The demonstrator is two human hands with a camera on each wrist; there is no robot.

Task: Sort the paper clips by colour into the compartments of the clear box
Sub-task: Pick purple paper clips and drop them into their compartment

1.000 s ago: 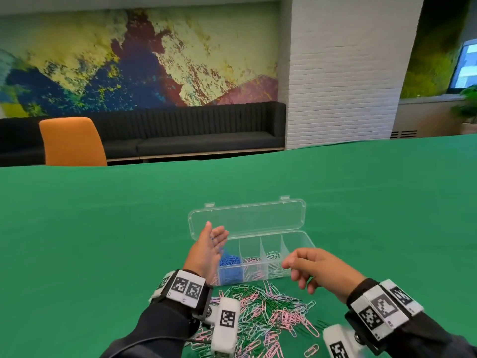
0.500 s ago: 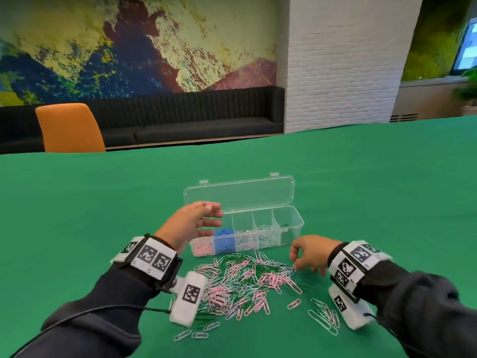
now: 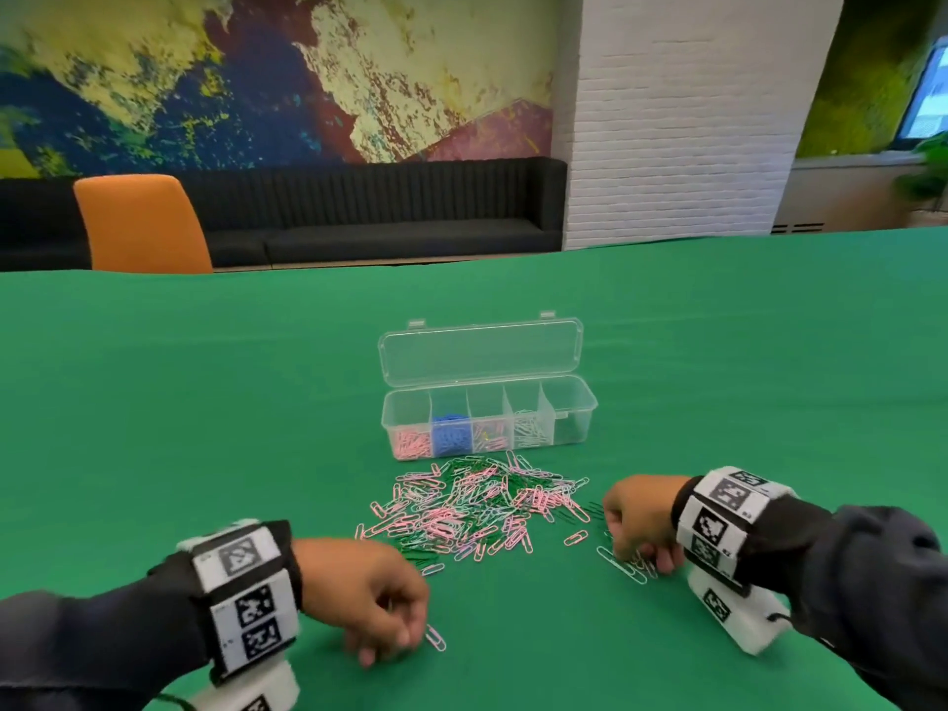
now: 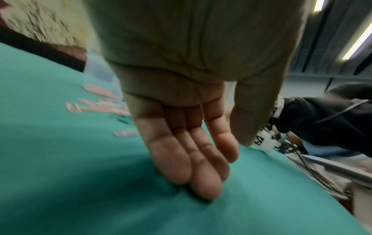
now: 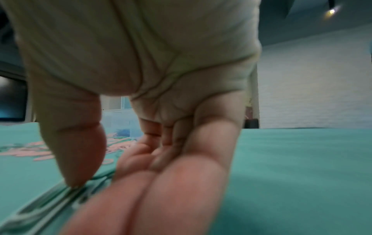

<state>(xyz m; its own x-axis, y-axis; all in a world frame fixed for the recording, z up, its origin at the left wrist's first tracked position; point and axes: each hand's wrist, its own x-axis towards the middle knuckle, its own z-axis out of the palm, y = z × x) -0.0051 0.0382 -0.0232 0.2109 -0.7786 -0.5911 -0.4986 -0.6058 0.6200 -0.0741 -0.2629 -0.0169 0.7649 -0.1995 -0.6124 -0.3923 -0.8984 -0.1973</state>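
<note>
Paper clips (image 3: 464, 505) lie in a loose heap of pink, green and pale ones on the green table (image 3: 205, 428) in front of you, just before the clear box (image 3: 490, 418).

Your left hand (image 3: 369, 592) is low over the cloth at the near left of the heap. From the head view its fingers look bent downward, with a single pale clip (image 3: 435, 637) just beside the fingertips. The left wrist view shows the fingers (image 4: 181, 159) fairly straight and relaxed, their tips down on the cloth and nothing held between them and the thumb; that single clip is out of sight there, and the pink clips behind are smeared by blur.

In the box, with its lid (image 3: 479, 351) standing open, the compartments hold, from the left, pink, blue, a mixed pinkish lot, and white clips; through the plastic you cannot tell whether the far right one holds anything.

Your right hand (image 3: 641, 526) sits at the right edge of the heap, knuckles up, over a small group of pale clips (image 3: 628, 567). The right wrist view is heavily blurred: the thumb (image 5: 76, 151) tip touches down on wire clips beside the fingers, but you cannot tell whether a clip is actually pinched.
</note>
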